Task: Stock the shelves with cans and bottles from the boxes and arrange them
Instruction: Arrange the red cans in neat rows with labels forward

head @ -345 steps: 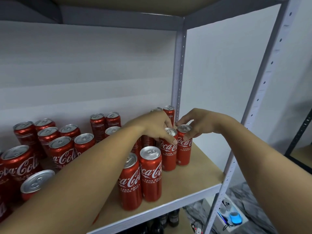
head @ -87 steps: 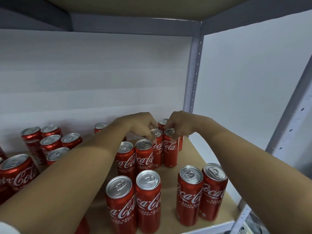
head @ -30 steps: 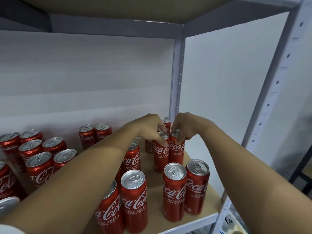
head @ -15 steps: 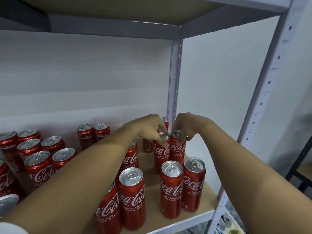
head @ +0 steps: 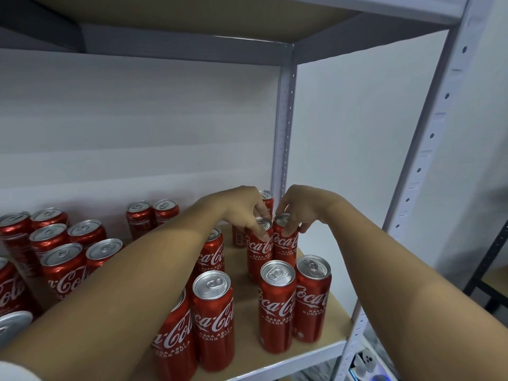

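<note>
Shelf (head: 327, 320) of upright red cans, left hand (head: 242, 213) pinching one can (head: 257, 246), right hand (head: 299, 207) pinching its neighbour (head: 286, 243)

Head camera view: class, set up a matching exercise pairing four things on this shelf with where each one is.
Things:
1. left hand
2. right hand
3. short cans
4. shelf post

Places:
A. left part of the shelf
B. back right corner
C. pinching the right-hand can of a touching pair
D. gripping the left-hand can of that pair

Pairs: 1-D, 2-C, 3-A, 4-B

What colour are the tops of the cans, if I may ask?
Silver, as on the front can in the head view.
</note>
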`<state>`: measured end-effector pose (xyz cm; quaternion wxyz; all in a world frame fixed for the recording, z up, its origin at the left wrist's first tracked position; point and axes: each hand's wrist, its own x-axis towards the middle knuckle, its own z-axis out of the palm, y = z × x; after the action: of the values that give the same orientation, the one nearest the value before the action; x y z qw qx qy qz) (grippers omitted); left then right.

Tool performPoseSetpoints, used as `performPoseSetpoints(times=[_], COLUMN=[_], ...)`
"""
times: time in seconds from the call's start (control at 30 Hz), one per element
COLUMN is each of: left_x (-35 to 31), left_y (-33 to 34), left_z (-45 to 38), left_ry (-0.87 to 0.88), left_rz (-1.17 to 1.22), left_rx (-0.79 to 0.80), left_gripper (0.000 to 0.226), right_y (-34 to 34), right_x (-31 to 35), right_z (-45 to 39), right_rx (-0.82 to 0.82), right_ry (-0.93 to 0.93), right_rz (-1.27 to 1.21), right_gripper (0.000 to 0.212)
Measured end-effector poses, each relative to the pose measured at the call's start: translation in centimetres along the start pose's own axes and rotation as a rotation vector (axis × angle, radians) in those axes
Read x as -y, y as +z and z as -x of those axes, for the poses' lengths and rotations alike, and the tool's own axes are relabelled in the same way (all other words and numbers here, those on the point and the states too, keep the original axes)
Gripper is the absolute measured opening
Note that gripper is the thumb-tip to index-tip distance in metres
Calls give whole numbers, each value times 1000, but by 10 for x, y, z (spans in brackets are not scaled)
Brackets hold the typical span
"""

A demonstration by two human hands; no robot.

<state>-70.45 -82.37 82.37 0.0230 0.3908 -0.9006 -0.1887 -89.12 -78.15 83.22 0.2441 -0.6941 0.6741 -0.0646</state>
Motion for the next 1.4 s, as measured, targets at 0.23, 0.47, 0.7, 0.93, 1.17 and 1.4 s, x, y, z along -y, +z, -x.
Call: performPoseSetpoints(times=[0.23,0.47,0.7,0.93,1.17,1.4], left_x=[-3,-1,20,59,84,91], left_y=[0,2,-2,-38,-41,-35], left_z=[3,3,18,73,112,116], left_ry=[0,-24,-87,-237,-332,-289], left_rz=[-48,-5,137,32,193,254], left_rx=[-24,-6,21,88,200,136], left_gripper=[64,69,84,75,44,48], right_y=[-1,-2,-5,26,53,53], right_x=[2,6,35,98,121,124], right_z=[3,6,2,-6,-19,-23], right_rx=[17,8,-32,17,112,71], right_ry=[8,24,-92,-337,-314,-351], right_rz=[-20,29,343,208,153,232], right_gripper=[52,54,68,83,51,51])
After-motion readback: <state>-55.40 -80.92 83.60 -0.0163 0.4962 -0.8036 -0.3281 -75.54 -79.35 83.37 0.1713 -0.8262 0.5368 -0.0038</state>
